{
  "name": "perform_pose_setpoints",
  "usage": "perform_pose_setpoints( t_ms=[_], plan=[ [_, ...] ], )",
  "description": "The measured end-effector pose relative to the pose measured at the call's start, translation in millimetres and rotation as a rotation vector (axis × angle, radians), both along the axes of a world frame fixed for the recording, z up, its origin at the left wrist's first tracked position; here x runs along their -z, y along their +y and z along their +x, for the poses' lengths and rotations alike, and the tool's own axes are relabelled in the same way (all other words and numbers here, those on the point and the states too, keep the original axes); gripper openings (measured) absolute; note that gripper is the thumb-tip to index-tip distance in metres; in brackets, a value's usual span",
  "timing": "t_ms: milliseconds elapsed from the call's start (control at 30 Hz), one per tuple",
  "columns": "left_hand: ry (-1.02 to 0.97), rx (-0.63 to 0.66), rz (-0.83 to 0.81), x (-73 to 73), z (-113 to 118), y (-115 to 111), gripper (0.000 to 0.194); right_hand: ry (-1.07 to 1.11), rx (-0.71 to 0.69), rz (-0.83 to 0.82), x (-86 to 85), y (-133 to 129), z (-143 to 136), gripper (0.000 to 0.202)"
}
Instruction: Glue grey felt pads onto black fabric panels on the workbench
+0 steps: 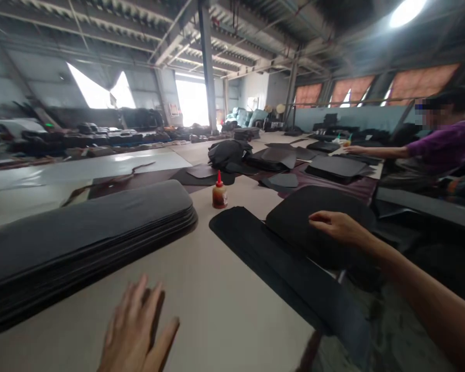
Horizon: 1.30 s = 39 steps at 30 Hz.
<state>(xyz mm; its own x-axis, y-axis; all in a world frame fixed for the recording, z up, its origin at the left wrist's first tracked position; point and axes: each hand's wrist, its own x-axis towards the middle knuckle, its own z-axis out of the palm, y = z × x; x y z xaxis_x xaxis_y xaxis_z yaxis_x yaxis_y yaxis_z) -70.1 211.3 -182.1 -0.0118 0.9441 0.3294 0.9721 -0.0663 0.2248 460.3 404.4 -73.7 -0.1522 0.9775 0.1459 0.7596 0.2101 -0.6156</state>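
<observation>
My left hand (137, 328) is spread with nothing in it, over the pale tabletop (201, 299) near its front edge. To its upper left lies a thick stack of long, dark, round-ended pieces (101, 222). My right hand (335, 226) has its fingers curled together at a wide dark piece (294, 212) on the right; whether they grip anything is too small to tell. Between my hands a long black strip (271, 263) lies slantwise and hangs over the table's edge. A small bottle with a red nozzle (219, 194) stands upright beyond the strip.
Farther back are a black bundle (228, 154), stacks of dark flat pieces (337, 166) and maroon sheet material (333, 187). A person in a purple top (445, 144) reaches over the table at the right. White sheets (139, 163) lie at the left.
</observation>
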Motion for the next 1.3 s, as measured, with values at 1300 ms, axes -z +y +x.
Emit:
perform_pose_setpoints(
  t_ms=[1300],
  plan=[
    [0.389,0.333,0.267,-13.4,38,-3,0.051,-0.012,0.16,0.245,48.0,-45,17,0.037]
  ],
)
